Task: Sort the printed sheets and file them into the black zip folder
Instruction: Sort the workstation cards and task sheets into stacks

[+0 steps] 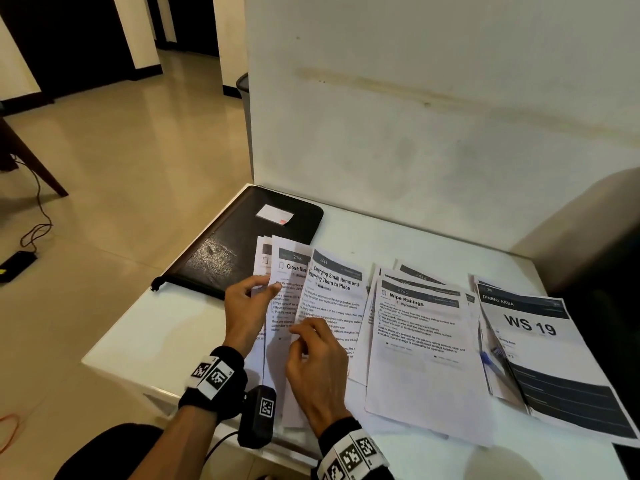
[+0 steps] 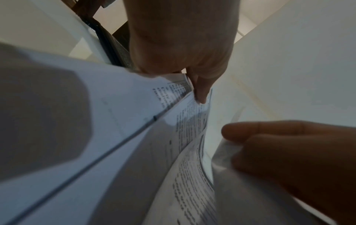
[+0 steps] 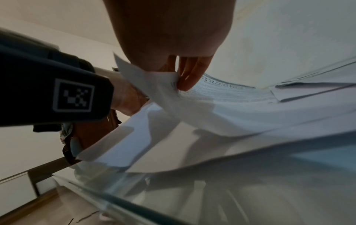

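Now left grip point(image 1: 246, 308) pinches fanned sheets point(image 1: 313, 299); right grip point(image 1: 317, 362) pinches top sheet's edge.

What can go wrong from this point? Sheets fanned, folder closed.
1. The left hand and right hand pinch only edges of the fanned sheets; one could slip out or crease.
2. The fan's near end overhangs the table edge, so a loosened sheet may drop to the floor.
3. The Wipe Railings pile lies loose close beside the fan; piles could mix. The folder looks closed and partly covered by the fan.
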